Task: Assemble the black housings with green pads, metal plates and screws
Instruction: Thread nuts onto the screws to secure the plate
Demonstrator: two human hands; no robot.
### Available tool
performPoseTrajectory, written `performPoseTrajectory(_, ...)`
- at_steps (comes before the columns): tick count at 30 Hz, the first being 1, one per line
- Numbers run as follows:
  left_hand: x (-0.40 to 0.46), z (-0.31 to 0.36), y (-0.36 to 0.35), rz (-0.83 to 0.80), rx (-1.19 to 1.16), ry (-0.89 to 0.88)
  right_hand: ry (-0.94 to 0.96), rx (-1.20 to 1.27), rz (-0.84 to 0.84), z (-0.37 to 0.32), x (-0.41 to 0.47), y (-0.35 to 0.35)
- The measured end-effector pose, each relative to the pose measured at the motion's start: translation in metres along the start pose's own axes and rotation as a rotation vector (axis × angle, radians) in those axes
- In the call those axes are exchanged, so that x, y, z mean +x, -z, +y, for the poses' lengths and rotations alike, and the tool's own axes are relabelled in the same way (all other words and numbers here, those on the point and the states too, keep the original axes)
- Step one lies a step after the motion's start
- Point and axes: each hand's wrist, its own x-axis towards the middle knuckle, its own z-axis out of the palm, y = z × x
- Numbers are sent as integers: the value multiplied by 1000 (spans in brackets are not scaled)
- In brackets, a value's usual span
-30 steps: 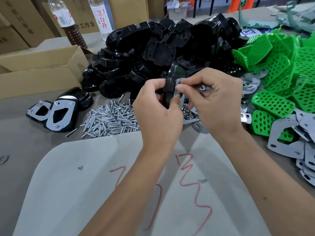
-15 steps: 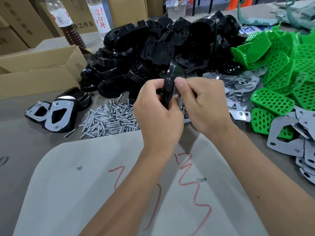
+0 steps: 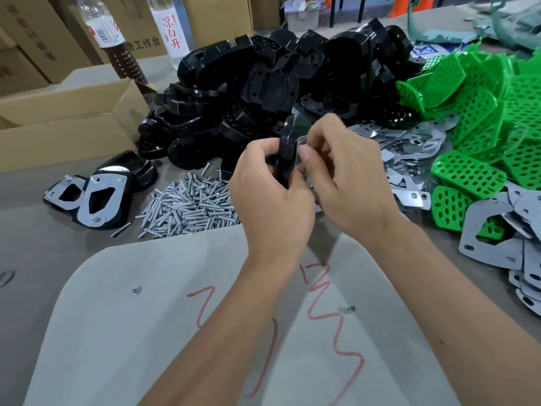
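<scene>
Head view: both hands' curled fingers (image 3: 304, 155) around upright black housing (image 3: 288, 148), above screw pile's (image 3: 190, 206) edge.

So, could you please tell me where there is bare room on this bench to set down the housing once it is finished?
The grey sheet with red scribbles is bare left of the forearms. Bare tabletop also lies left of the finished housings, below the cardboard box. Crowded: the screw pile, black housing heap, metal plates and green pads.
</scene>
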Motion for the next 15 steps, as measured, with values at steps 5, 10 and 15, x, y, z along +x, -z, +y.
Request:
performPoseTrajectory(5, -1, 0, -1, -11, 0, 10, -58, -75, 33, -9, 2, -6)
performPoseTrajectory(10, -1, -2, 0, -7, 2, 6, -53, 0, -45, -6, 1, -2)
performPoseTrajectory(15, -1, -1, -1, -13, -10, 19, -79, -27, 28, -10, 0, -3)
